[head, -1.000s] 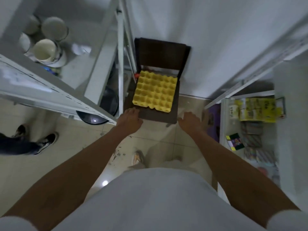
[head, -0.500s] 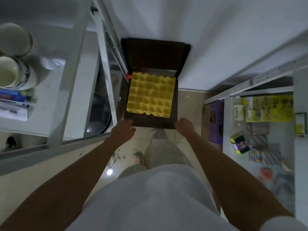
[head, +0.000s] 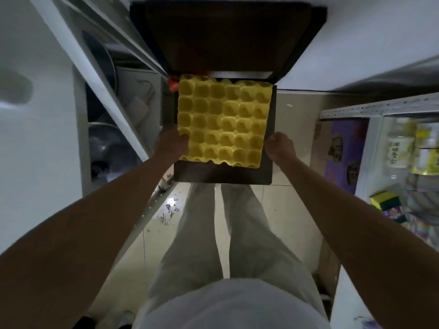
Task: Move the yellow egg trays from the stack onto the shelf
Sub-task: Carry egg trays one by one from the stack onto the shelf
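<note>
Both hands have come forward since a moment ago, from short of the chair's near edge to the two sides of the yellow egg trays (head: 222,122). The trays sit on the dark chair (head: 223,173) against the far wall, between the two shelf units. The left hand (head: 171,144) presses its fingers over the trays' near-left edge; the right hand (head: 279,146) is curled at the near-right side, though I cannot tell whether it grips yet.

The risk, I think, is a lopsided lift: thin pulp trays could flex, or the top ones could peel off and spill.

Count: two hands, one chair, one pile of trays whose number I cannot make out from above, and two shelves, left (head: 99,67) and right (head: 380,110).
</note>
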The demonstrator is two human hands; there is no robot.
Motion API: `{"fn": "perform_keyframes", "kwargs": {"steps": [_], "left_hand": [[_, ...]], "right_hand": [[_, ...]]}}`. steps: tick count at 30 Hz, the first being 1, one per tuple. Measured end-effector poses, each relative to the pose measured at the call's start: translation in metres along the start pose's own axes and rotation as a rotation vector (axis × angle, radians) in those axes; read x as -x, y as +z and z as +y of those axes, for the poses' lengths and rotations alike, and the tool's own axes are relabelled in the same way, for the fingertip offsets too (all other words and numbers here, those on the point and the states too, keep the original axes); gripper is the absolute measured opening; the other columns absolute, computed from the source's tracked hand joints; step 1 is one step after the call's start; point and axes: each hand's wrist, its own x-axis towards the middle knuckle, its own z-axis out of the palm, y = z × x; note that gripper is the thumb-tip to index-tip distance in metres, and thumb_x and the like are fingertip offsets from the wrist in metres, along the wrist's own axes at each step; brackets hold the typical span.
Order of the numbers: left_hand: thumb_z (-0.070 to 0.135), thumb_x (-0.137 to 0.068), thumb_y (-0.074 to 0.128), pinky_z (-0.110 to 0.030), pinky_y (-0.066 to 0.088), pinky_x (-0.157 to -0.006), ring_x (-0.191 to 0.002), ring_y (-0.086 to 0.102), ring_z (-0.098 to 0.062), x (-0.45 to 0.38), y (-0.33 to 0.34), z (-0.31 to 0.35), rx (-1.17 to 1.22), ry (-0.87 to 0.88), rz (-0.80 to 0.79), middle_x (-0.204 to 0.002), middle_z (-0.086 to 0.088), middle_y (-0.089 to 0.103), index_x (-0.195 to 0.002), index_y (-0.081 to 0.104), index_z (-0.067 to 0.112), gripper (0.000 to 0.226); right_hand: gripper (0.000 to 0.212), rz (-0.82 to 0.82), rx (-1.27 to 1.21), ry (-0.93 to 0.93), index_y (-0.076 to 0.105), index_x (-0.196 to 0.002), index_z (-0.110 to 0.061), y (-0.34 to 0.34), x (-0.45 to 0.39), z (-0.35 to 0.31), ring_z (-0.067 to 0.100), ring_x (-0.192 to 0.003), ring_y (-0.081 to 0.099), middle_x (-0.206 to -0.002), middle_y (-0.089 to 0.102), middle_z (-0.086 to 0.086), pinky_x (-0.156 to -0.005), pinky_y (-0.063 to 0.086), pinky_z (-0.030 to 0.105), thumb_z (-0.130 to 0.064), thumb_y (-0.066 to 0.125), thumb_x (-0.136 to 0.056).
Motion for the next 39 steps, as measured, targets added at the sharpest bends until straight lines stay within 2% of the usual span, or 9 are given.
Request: {"fn": "perform_keyframes", "kwargs": {"steps": [4, 8, 11, 16, 19, 25, 29, 35, 39], "left_hand": [[0.028, -0.098, 0.056, -0.049, 0.054, -0.096, -0.120, 0.064, -0.044, -0.054, 0.011, -0.006, -0.059, -0.051, -0.013, -0.130, -0.026, 0.065, -0.130, 0.062, -0.003, 0.045], [0.030, -0.099, 0.054, -0.034, 0.039, -0.074, -0.103, 0.065, -0.033, -0.071, 0.023, 0.004, 0.076, -0.090, 0.048, -0.108, -0.016, 0.067, -0.121, 0.069, 0.005, 0.037], [0.027, -0.097, 0.054, -0.024, 0.032, -0.058, -0.089, 0.056, -0.022, -0.069, 0.027, 0.010, 0.238, -0.169, 0.170, -0.095, -0.008, 0.058, -0.116, 0.072, 0.003, 0.035], [0.024, -0.088, 0.059, -0.042, 0.058, -0.081, -0.106, 0.069, -0.035, -0.054, 0.022, 0.012, 0.450, -0.224, 0.284, -0.119, -0.016, 0.069, -0.120, 0.059, 0.006, 0.037], [0.029, -0.085, 0.058, -0.053, 0.059, -0.094, -0.110, 0.069, -0.036, -0.045, 0.017, 0.014, 0.446, -0.245, 0.283, -0.121, -0.013, 0.068, -0.125, 0.053, 0.009, 0.044], [0.026, -0.090, 0.052, -0.035, 0.050, -0.080, -0.107, 0.071, -0.035, -0.010, 0.004, 0.016, 0.357, -0.200, 0.301, -0.111, -0.009, 0.074, -0.116, 0.068, 0.015, 0.032], [0.020, -0.094, 0.049, -0.039, 0.057, -0.090, -0.110, 0.070, -0.033, 0.024, 0.001, 0.027, 0.304, -0.103, 0.336, -0.115, -0.010, 0.075, -0.121, 0.071, 0.018, 0.035], [0.023, -0.096, 0.051, -0.032, 0.045, -0.085, -0.105, 0.063, -0.023, 0.092, 0.004, 0.053, 0.232, 0.158, 0.311, -0.123, -0.006, 0.070, -0.126, 0.066, 0.013, 0.035], [0.021, -0.097, 0.054, -0.033, 0.051, -0.090, -0.108, 0.064, -0.022, 0.156, 0.017, 0.090, 0.242, 0.378, 0.214, -0.116, 0.001, 0.067, -0.123, 0.067, 0.014, 0.031]], "right_hand": [[0.029, -0.032, -0.057, 0.060, 0.068, -0.107, -0.008, 0.022, -0.046, -0.012, 0.031, -0.087, 0.063, -0.089, 0.064, 0.005, -0.052, 0.036, 0.024, -0.024, 0.048, -0.092], [0.043, 0.035, -0.100, 0.125, 0.065, -0.127, -0.005, 0.034, -0.055, -0.018, 0.035, -0.105, 0.068, -0.119, 0.069, 0.014, -0.082, 0.058, 0.039, -0.031, 0.049, -0.095], [0.044, 0.103, -0.084, 0.132, 0.066, -0.126, -0.007, 0.042, -0.048, -0.021, 0.033, -0.105, 0.069, -0.119, 0.071, 0.012, -0.086, 0.058, 0.041, -0.033, 0.047, -0.096], [0.040, 0.203, -0.066, 0.133, 0.070, -0.118, -0.005, 0.047, -0.034, -0.019, 0.030, -0.103, 0.069, -0.117, 0.069, 0.013, -0.089, 0.058, 0.042, -0.032, 0.046, -0.100], [0.041, 0.231, -0.067, 0.124, 0.066, -0.124, -0.006, 0.045, -0.024, -0.018, 0.030, -0.108, 0.067, -0.122, 0.066, 0.012, -0.093, 0.057, 0.044, -0.032, 0.046, -0.099], [0.035, 0.338, -0.190, 0.123, 0.062, -0.118, -0.007, 0.029, 0.013, -0.004, 0.029, -0.103, 0.065, -0.115, 0.067, 0.010, -0.082, 0.053, 0.038, -0.028, 0.046, -0.095], [0.030, 0.437, -0.401, 0.133, 0.063, -0.115, -0.009, 0.022, 0.050, 0.012, 0.026, -0.092, 0.064, -0.106, 0.068, 0.008, -0.072, 0.048, 0.032, -0.023, 0.048, -0.093], [0.028, 0.585, -0.725, 0.237, 0.064, -0.115, -0.016, 0.006, 0.135, 0.065, 0.017, -0.073, 0.056, -0.075, 0.055, -0.014, -0.061, 0.037, 0.029, -0.019, 0.051, -0.090], [0.029, 0.685, -0.932, 0.339, 0.064, -0.117, -0.023, -0.008, 0.223, 0.121, 0.005, -0.070, 0.057, -0.077, 0.059, -0.015, -0.053, 0.037, 0.022, -0.023, 0.053, -0.090]]}}
